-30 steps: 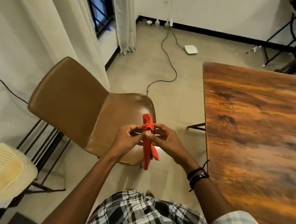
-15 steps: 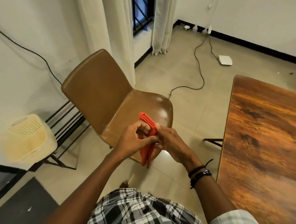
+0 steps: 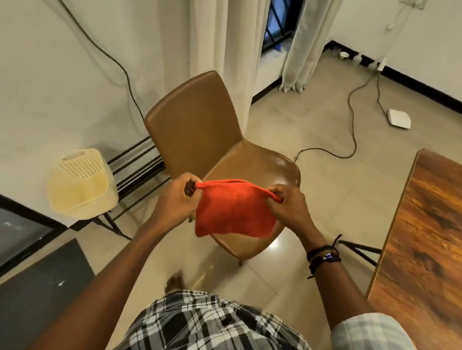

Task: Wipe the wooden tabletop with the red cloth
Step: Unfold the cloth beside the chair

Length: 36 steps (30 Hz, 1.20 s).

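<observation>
So half a second back the red cloth point(image 3: 233, 210) was a skinny bunched strip with both hands squeezed together on it. Now the hands have pulled apart and it's opened out into a wide sheet between them.

The left hand point(image 3: 175, 199) has one top corner pinched in curled fingers point(image 3: 191, 190), and the right hand point(image 3: 289, 205) has the other corner pinched the same way. Both are closed on fabric, nothing loose. The top edge runs pretty taut from the left fingers straight across to the right fingers, so the long axis is side to side, and the rest just hangs down below both sets of fingers. It's up in the air in front of the chair point(image 3: 193, 128) seat and, as far as I can tell, not touching it.

The bit that matters is that the wooden surface point(image 3: 434, 242) is off to the right of the right fingers, well apart from the cloth, with bare floor between. So the right hand is the nearer one, and the left is a full cloth-width further away.

My guess is no wiping has happened yet. The whole thing has to swing rightward past the right fingers and come down flat on the wood, probably led by the right hand.
</observation>
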Available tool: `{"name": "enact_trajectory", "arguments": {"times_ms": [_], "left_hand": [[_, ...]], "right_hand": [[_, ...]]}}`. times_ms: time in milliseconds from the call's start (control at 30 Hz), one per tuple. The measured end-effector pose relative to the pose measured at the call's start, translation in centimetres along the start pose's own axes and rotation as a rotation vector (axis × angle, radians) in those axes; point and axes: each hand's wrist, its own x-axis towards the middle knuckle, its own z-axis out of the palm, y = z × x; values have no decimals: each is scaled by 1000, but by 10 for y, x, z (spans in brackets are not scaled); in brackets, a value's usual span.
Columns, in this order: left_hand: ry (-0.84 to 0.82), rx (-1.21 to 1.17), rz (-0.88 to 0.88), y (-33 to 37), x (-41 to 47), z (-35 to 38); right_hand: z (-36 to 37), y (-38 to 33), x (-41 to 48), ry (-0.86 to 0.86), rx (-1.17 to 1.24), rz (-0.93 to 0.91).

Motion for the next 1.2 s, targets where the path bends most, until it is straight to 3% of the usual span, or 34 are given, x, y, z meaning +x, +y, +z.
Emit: {"name": "enact_trajectory", "arguments": {"times_ms": [133, 467, 733, 967, 1200], "left_hand": [[39, 114, -7, -35, 6, -29], [148, 115, 40, -152, 17, -125], [192, 437, 158, -271, 40, -233], [296, 522, 73, -355, 82, -325], [332, 372, -177, -437, 124, -346]], "right_hand": [[23, -19, 26, -73, -84, -93], [136, -96, 100, -259, -249, -88], [272, -189, 166, -403, -342, -241], [393, -250, 226, -430, -395, -365], [487, -249, 276, -588, -377, -231]]}}
